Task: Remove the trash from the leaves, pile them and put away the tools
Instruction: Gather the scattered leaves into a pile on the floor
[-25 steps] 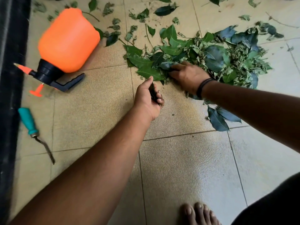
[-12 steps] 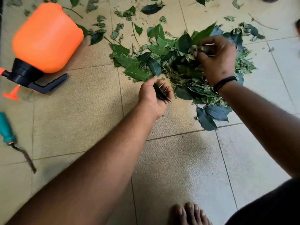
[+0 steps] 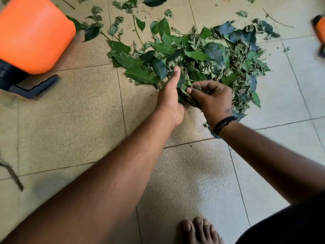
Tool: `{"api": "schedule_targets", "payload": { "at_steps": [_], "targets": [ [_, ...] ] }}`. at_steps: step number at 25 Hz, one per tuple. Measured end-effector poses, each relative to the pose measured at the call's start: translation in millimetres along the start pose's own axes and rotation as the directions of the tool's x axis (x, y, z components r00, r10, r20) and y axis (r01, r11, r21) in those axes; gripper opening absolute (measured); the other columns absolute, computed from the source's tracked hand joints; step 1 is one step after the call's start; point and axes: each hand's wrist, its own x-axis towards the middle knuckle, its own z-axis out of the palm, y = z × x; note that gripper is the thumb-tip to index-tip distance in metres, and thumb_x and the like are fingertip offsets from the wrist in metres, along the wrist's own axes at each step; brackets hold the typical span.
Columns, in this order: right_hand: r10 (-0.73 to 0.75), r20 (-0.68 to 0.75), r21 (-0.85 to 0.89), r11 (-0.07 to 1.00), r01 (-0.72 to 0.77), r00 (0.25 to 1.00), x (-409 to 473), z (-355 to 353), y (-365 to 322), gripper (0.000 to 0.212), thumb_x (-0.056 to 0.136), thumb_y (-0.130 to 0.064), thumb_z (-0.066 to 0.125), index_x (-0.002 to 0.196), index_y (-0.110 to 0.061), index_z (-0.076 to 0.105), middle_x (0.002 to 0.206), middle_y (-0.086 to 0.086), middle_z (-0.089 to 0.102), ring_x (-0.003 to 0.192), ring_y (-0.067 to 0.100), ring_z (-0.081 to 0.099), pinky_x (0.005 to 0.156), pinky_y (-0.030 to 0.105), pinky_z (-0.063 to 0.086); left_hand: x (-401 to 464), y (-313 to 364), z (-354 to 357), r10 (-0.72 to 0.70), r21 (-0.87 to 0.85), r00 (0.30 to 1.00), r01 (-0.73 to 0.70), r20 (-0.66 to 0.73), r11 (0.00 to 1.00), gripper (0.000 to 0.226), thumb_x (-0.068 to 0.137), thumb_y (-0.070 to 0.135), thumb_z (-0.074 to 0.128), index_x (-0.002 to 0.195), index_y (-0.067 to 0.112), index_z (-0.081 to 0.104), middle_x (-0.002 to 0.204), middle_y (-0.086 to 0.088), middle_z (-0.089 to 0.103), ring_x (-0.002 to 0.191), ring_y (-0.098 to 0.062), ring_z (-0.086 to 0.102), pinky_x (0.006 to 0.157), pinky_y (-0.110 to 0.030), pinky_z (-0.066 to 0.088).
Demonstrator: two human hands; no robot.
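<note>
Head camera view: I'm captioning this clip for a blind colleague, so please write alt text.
Two bare hands meet at the near edge of a pile of green leaves on a tiled floor; the right hand pinches crumpled leaves beside the cupped left hand. An orange sprayer lies at upper left.

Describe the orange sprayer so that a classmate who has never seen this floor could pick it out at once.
On the tiled floor, left of the leaf pile, the orange sprayer lies on its side. It is the biggest item there, with a black head and handle.
</note>
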Motion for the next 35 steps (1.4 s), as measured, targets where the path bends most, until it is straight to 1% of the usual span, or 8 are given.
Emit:
{"api": "schedule_targets", "payload": {
  "at_steps": [4,7,14,17,22,29,32,35],
  "targets": [
    [-0.100,-0.027,-0.129,0.987,0.096,0.995,5.5,0.5,2.2,0.021,0.077,-0.007,0.084,0.090,-0.002,0.068,0.087,0.019,0.071,0.075,0.026,0.069,0.071,0.042,0.063,5.3,-8.5,-3.3,0.087,0.204,0.990,-0.063,-0.113,0.977,0.045,0.086,0.022,0.079,0.123,0.003,0.063,0.115,-0.017,0.072,0.102,-0.030,0.070,0.067,-0.035,0.059],
    [-0.153,0.037,-0.183,0.970,0.158,0.987,11.5,-4.4,-1.6,0.016,0.082,-0.016,0.082,0.089,-0.004,0.073,0.085,0.010,0.074,0.078,0.025,0.073,0.067,0.036,0.063,13.2,0.5,-3.4,0.123,0.246,0.980,-0.082,-0.155,0.966,0.053,0.081,0.023,0.083,0.125,0.004,0.060,0.118,-0.015,0.071,0.103,-0.032,0.070,0.077,-0.042,0.062],
    [-0.437,-0.112,-0.497,0.802,0.330,0.892,21.4,-43.0,20.5,0.022,0.100,-0.021,0.058,0.114,-0.010,0.071,0.116,0.005,0.066,0.110,0.017,0.061,0.094,0.039,0.052,8.8,43.9,-9.6,0.131,0.100,0.971,-0.113,-0.201,0.989,0.037,0.090,0.015,0.073,0.122,0.006,0.058,0.115,-0.011,0.070,0.099,-0.026,0.071,0.062,-0.031,0.061],
    [-0.478,0.062,-0.680,0.623,0.388,0.876,-9.4,-66.9,59.6,0.051,0.100,-0.026,0.057,0.146,-0.006,0.047,0.157,0.015,0.036,0.147,0.030,0.031,0.119,0.047,0.029,12.9,53.2,-23.6,0.126,0.032,0.957,-0.122,-0.262,0.992,0.035,0.091,0.011,0.072,0.122,0.005,0.057,0.118,-0.014,0.066,0.104,-0.030,0.068,0.073,-0.040,0.063],
    [-0.269,0.219,-0.849,0.422,0.319,0.938,-43.2,-102.8,106.7,0.123,0.077,-0.077,0.062,0.160,-0.007,0.004,0.166,0.021,-0.008,0.154,0.036,-0.006,0.122,0.059,0.013,16.4,44.0,-32.9,0.063,0.020,0.952,-0.060,-0.300,0.998,0.029,0.090,0.013,0.074,0.114,0.005,0.059,0.122,-0.015,0.063,0.111,-0.032,0.063,0.091,-0.048,0.058],
    [-0.381,0.185,-0.881,0.344,0.325,0.906,31.7,-76.7,66.8,0.087,0.097,-0.065,0.043,0.161,-0.016,0.010,0.167,0.020,0.003,0.154,0.036,0.000,0.123,0.058,0.008,10.1,44.2,-29.9,0.059,0.011,0.965,-0.058,-0.255,0.998,0.020,0.092,0.012,0.071,0.109,0.008,0.061,0.116,-0.014,0.065,0.105,-0.029,0.065,0.080,-0.041,0.060],
    [-0.468,0.398,-0.819,0.207,0.535,0.789,21.2,-54.4,59.1,0.075,0.101,-0.059,0.038,0.159,-0.016,0.018,0.166,0.019,0.009,0.154,0.037,0.005,0.124,0.057,0.005,9.8,57.3,-39.6,0.083,-0.055,0.950,-0.104,-0.300,0.993,0.020,0.092,0.011,0.070,0.109,0.007,0.059,0.114,-0.015,0.066,0.102,-0.028,0.066,0.084,-0.039,0.061],
    [-0.286,0.597,-0.777,0.025,0.629,0.749,9.4,-38.0,64.5,0.094,0.091,-0.080,0.034,0.161,-0.022,0.011,0.167,0.016,-0.001,0.153,0.038,-0.004,0.124,0.056,0.002,9.7,64.6,-49.2,0.095,-0.092,0.944,-0.130,-0.317,0.987,0.020,0.093,0.011,0.070,0.108,0.006,0.059,0.112,-0.015,0.066,0.100,-0.028,0.067,0.072,-0.035,0.061]
  ]
}}
